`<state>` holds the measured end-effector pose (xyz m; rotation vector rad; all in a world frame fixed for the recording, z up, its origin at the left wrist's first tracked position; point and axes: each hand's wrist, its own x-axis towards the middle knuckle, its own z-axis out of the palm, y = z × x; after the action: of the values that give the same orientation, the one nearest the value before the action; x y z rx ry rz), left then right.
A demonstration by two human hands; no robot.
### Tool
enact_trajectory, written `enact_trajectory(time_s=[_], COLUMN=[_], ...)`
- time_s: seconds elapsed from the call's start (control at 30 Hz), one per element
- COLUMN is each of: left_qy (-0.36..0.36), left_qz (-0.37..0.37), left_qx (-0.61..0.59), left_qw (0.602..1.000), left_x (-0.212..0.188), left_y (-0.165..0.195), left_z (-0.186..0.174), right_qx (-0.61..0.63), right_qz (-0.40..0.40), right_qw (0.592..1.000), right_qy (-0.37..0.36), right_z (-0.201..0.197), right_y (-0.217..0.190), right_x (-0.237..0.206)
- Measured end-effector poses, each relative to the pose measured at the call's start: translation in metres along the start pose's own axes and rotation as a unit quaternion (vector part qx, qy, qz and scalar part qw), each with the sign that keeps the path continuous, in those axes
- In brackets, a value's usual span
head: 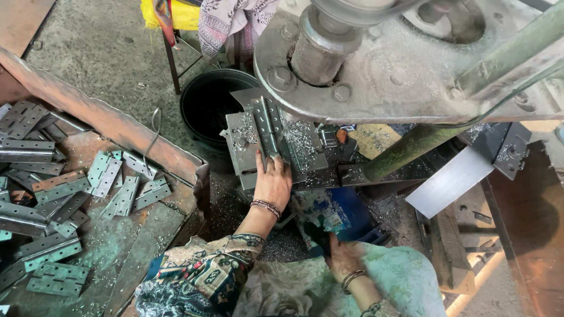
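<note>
My left hand (272, 180) reaches forward and presses its fingers on a grey metal hinge (268, 130) that lies on the machine's work plate (242, 148), which is strewn with metal shavings. The hinge sits under the big grey drill press head (352, 25). My right hand (341, 256) rests low on my lap over a pale cloth (392, 279), fingers curled; whether it holds anything is unclear. Both wrists carry bangles.
A rusty tray (118, 123) at left holds several grey hinges (28, 206). A black bucket (209, 100) stands beyond the plate. A green lever bar (410, 148) slants at right above a shiny metal plate (449, 183). A brown metal surface (534, 230) is at far right.
</note>
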<state>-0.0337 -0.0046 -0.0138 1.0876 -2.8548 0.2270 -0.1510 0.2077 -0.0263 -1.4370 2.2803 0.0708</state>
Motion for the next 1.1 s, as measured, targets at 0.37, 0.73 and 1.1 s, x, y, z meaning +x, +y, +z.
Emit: enact_trajectory(time_s=[0.37, 0.73, 1.1], left_qy=[0.119, 0.043, -0.002], left_qz=[-0.066, -0.11, -0.113], left_qx=[-0.019, -0.052, -0.023], left_qw=[0.99, 0.992, 0.993], left_x=[-0.015, 0.007, 0.014], left_y=[-0.009, -0.021, -0.021], left_z=[-0.003, -0.006, -0.013], right_qx=[-0.019, -0.016, -0.059], right_qz=[0.021, 0.027, 0.014], right_qw=[1.0, 0.999, 0.998], right_qy=[0.004, 0.012, 0.015], right_z=[-0.011, 0.008, -0.022], right_y=[-0.007, 0.0, 0.013], right_x=[-0.006, 0.0, -0.005])
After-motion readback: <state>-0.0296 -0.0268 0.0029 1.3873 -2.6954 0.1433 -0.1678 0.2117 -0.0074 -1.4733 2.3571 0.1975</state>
